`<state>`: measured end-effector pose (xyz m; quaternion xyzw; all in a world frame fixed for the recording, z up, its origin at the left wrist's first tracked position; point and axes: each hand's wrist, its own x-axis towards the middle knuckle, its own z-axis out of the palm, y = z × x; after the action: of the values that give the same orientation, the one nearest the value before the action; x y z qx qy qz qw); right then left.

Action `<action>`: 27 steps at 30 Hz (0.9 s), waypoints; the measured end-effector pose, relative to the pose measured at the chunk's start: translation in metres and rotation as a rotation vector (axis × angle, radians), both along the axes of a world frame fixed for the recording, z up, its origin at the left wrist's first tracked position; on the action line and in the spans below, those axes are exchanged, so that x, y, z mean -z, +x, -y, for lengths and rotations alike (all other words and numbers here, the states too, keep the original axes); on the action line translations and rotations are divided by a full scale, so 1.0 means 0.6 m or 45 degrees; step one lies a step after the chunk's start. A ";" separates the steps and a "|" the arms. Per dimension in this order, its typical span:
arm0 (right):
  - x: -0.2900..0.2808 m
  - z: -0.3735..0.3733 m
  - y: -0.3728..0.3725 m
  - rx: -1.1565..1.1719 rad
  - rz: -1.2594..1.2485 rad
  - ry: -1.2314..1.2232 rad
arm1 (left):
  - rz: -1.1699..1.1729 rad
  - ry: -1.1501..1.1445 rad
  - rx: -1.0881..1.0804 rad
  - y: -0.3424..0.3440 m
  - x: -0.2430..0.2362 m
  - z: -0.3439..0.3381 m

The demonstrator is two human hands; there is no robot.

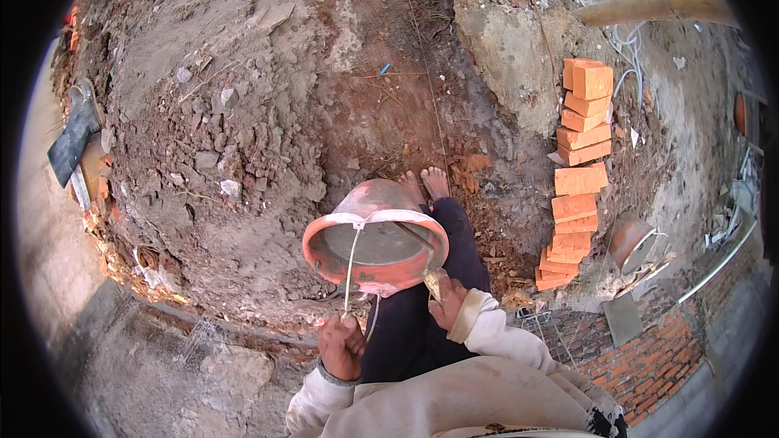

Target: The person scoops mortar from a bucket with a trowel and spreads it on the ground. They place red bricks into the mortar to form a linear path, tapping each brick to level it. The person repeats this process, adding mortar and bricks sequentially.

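Head view: the left hand [342,347] is closed around the thin whitish cord [350,276] of a tilted, reddish round bucket [377,194] before dark-trousered legs [464,245]; the right hand [448,307] clasps a pale, stubby tool handle [434,285] at its rim. Beyond are bare feet [435,182] and, rightward, a row of orange rectangular bricks [578,183].

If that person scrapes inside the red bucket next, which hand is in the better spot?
Probably the right hand: it holds a tan tool handle right at the red bucket. The left hand is busy gripping the bucket's pale cord.
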<state>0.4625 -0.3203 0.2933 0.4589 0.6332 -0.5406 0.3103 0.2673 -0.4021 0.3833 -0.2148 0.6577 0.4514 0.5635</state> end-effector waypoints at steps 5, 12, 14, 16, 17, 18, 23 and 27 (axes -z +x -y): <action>-0.014 -0.019 -0.003 -0.002 -0.043 0.071 | -0.023 -0.008 0.019 -0.010 -0.003 -0.021; -0.014 -0.089 -0.033 -0.064 -0.109 0.107 | -0.059 -0.036 0.028 -0.026 -0.012 -0.060; -0.008 -0.105 -0.047 -0.092 -0.112 0.091 | -0.059 -0.026 0.025 -0.034 -0.015 -0.075; 0.003 -0.119 -0.058 -0.115 -0.131 0.098 | -0.054 -0.021 0.022 -0.044 -0.017 -0.093; 0.012 -0.122 -0.061 -0.124 -0.148 0.113 | -0.048 -0.033 0.001 -0.048 -0.017 -0.102; 0.016 -0.132 -0.065 -0.129 -0.164 0.118 | -0.041 -0.045 -0.020 -0.052 -0.017 -0.110; 0.046 -0.181 -0.080 -0.118 -0.274 0.176 | -0.060 -0.107 -0.069 -0.059 -0.003 -0.143; 0.040 -0.214 -0.111 -0.232 -0.194 0.095 | -0.093 -0.102 -0.136 -0.062 0.007 -0.140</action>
<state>0.3956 -0.1920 0.2690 0.3682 0.7136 -0.5195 0.2920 0.2304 -0.3179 0.3792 -0.2553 0.6829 0.4617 0.5054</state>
